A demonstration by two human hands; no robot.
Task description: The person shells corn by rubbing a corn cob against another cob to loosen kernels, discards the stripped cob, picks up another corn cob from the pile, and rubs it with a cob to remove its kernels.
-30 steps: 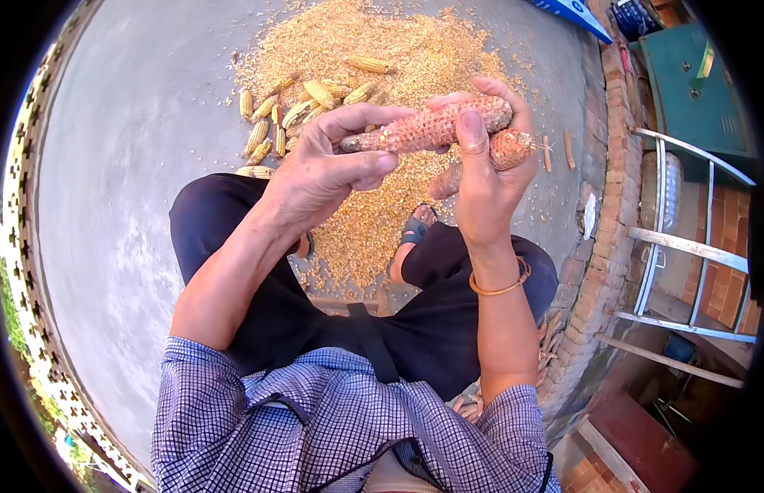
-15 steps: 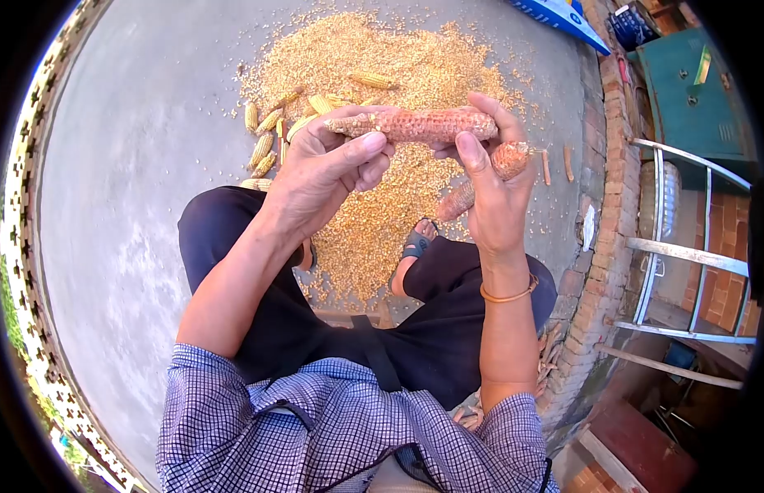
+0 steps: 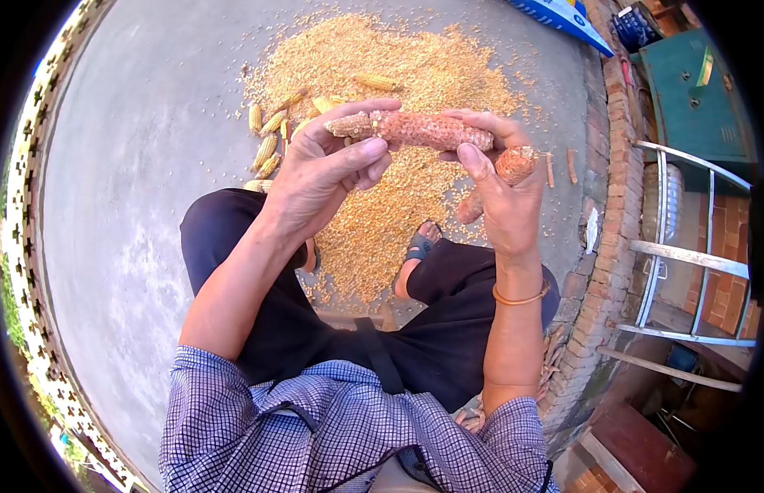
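Note:
Between my two hands a stripped, reddish corn cob (image 3: 431, 130) lies level, with a few kernels left near its paler left end. My left hand (image 3: 337, 160) pinches that left end between thumb and fingers. My right hand (image 3: 509, 193) grips the right end with its thumb in front. A second bare cob (image 3: 516, 164) is also in my right hand, slanting behind the thumb, its middle hidden by the hand. Below and beyond the hands spreads a heap of loose corn kernels (image 3: 382, 66). Several unshelled corn ears (image 3: 267, 150) lie at its left side.
My sandalled foot (image 3: 423, 242) rests at the kernels' edge. Bare cobs (image 3: 572, 166) lie on the concrete (image 3: 119, 181) to the right, and more are heaped by my right leg. A brick border (image 3: 616, 164), a metal frame (image 3: 686, 255) and a green cabinet (image 3: 686, 99) stand at right.
My right hand has moved slightly right and down with its cobs. The cob between my hands has turned a little, its right end now lower.

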